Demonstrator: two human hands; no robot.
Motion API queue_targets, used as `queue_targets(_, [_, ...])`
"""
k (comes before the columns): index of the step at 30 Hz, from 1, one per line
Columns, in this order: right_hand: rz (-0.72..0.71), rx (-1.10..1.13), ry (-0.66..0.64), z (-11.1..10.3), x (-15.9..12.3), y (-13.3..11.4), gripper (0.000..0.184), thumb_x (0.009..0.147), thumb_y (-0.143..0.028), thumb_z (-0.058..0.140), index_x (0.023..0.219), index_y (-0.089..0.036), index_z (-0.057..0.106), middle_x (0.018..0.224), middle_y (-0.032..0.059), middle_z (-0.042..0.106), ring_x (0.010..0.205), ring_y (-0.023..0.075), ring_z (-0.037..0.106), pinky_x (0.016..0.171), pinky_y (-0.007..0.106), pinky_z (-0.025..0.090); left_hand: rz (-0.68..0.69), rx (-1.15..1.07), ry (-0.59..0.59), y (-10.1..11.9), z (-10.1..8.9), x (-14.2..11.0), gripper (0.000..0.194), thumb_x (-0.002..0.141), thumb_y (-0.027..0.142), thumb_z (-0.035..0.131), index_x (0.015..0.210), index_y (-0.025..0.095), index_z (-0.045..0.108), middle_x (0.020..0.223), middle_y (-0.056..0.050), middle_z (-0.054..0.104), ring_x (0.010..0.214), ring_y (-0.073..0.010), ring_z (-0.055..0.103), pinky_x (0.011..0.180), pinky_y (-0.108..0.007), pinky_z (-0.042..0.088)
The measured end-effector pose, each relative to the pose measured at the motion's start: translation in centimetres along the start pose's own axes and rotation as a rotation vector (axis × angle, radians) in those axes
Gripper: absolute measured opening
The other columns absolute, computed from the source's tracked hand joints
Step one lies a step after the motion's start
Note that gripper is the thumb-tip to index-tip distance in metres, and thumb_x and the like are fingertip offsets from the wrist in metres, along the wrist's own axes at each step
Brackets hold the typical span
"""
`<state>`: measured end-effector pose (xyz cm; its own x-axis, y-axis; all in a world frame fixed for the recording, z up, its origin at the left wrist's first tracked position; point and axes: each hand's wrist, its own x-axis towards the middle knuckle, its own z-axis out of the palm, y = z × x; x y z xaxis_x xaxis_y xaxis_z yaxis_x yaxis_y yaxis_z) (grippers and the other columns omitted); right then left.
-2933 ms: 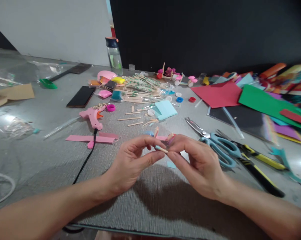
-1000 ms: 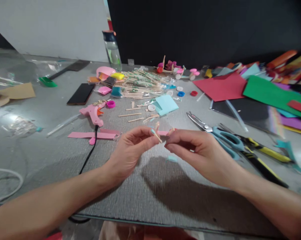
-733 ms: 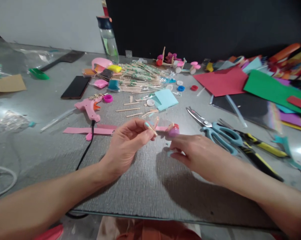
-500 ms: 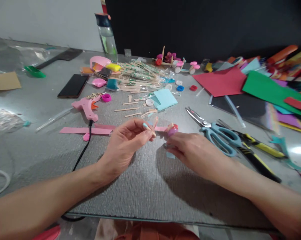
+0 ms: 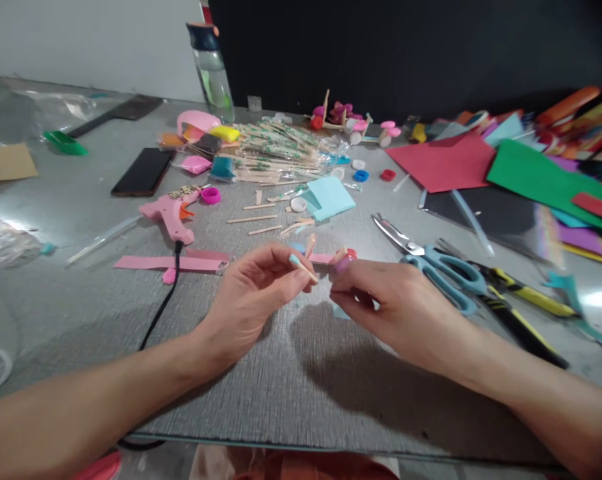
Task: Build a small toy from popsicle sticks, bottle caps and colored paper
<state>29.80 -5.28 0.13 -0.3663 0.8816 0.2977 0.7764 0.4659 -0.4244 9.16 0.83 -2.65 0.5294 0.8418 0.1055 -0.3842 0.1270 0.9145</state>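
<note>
Between its thumb and fingers, my left hand [image 5: 261, 287] pinches a short wooden stick [image 5: 305, 269] with light blue at its upper end. Just right of it, my right hand [image 5: 401, 300] has thumb and forefinger pressed together; whatever is between them is hidden. Beyond the right fingers show a red cap-like piece [image 5: 351, 254] and a bit of wood [image 5: 339, 255], partly covered. Another small wooden piece [image 5: 310, 245] stands up behind the left fingertips. A pink paper strip [image 5: 145, 263] lies behind my left hand. Under the right hand is a scrap of light blue paper [image 5: 340, 312].
A pink glue gun [image 5: 171, 217] with a black cord stands left, near a phone [image 5: 143, 172]. Blue-handled scissors [image 5: 448, 270] and yellow-black pliers [image 5: 525, 293] lie right. Farther back are bundled sticks [image 5: 281, 147], folded blue paper [image 5: 333, 199], bottle caps, coloured sheets and a water bottle [image 5: 211, 73].
My right hand has moved slightly left and down, its fingertips closer to the left hand. The stick in my left hand now points more down to the right. The view has shifted slightly.
</note>
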Motion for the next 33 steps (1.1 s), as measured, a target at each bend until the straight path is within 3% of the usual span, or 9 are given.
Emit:
queue_targets(5, [0.032,0.010,-0.007,-0.9,0.3,-0.1,0.014,0.094,-0.007,0.062,0.084,-0.017,0.063,0.074,-0.0018,0.065,0.063,0.0104,0.055,0.061,0.024,0.038,-0.030,-0.030,0.017,0.1,0.2,0.1,0.004,0.086,0.020,0.079,0.084,0.024,0.078,0.082,0.003,0.074,0.077,-0.0080,0.064,0.079,-0.020,0.051])
queue_targets(12, [0.041,-0.040,-0.166,1.3,0.5,0.5,0.007,0.095,-0.012,0.065,0.089,-0.014,0.068,0.078,0.0032,0.067,0.067,0.0159,0.060,0.063,0.029,0.040,0.016,-0.028,0.121,0.1,0.2,0.7,0.007,0.085,0.017,0.075,0.079,0.021,0.074,0.076,0.002,0.070,0.072,-0.0092,0.062,0.074,-0.021,0.049])
queue_targets(18, [-0.048,0.034,-0.262,2.5,1.0,-0.8,0.013,0.100,-0.016,0.059,0.092,-0.013,0.069,0.087,0.0062,0.067,0.077,0.0203,0.066,0.069,0.032,0.044,0.296,0.016,0.193,3.2,-0.1,1.9,0.013,0.089,0.018,0.070,0.075,0.020,0.069,0.074,0.000,0.065,0.071,-0.0123,0.058,0.072,-0.026,0.050])
queue_targets(22, [-0.109,0.069,-0.324,3.6,2.1,-2.3,0.013,0.101,-0.017,0.058,0.098,-0.013,0.069,0.091,0.0069,0.066,0.081,0.0211,0.066,0.070,0.033,0.043,0.390,0.004,0.228,4.6,-0.4,2.5,0.016,0.092,0.018,0.066,0.076,0.021,0.068,0.077,0.001,0.064,0.070,-0.0106,0.057,0.069,-0.024,0.049])
queue_targets(28, [-0.248,-0.016,-0.385,6.7,4.3,-5.2,0.006,0.093,-0.014,0.065,0.088,-0.015,0.065,0.085,0.0046,0.065,0.068,0.0165,0.056,0.061,0.033,0.033,0.328,0.067,0.253,3.5,-0.6,2.6,0.018,0.087,0.026,0.075,0.076,0.022,0.062,0.072,0.002,0.063,0.067,-0.0115,0.058,0.067,-0.025,0.050])
queue_targets(33, [-0.303,-0.009,-0.349,7.9,4.4,-5.2,0.010,0.093,-0.008,0.058,0.087,-0.015,0.063,0.084,0.0040,0.064,0.065,0.0145,0.052,0.059,0.032,0.032,0.290,0.059,0.232,3.2,-0.3,2.3,0.014,0.084,0.027,0.077,0.078,0.023,0.064,0.074,0.002,0.064,0.067,-0.0119,0.056,0.067,-0.026,0.048])
